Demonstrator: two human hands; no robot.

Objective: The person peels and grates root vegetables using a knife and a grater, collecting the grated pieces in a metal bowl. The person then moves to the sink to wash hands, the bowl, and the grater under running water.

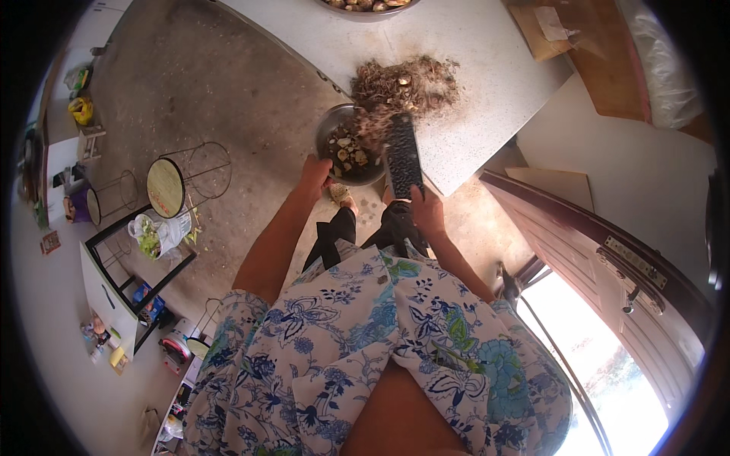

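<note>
My left hand (pixel 316 174) grips the rim of a round metal bowl (pixel 321 141), held just below the table's edge. Pale peelings or pieces and dark bits lie inside the bowl. In my right hand (pixel 426 210) is a dark, flat tool with a speckled, bristly-looking face (pixel 403 154); whether it is a brush cannot be told. Its far end touches a heap of brown fibrous scraps (pixel 406 84) on the white speckled table (pixel 485 108). Some of the scraps, blurred, hang over the bowl's right side.
A basin of brown-and-pale pieces (pixel 368 12) stands at the table's far side. Round-topped stools (pixel 166 188) and a black-framed rack with a plastic bag (pixel 171 232) are on the left. A brown door (pixel 576 228) stands open at right, near cardboard (pixel 610 74).
</note>
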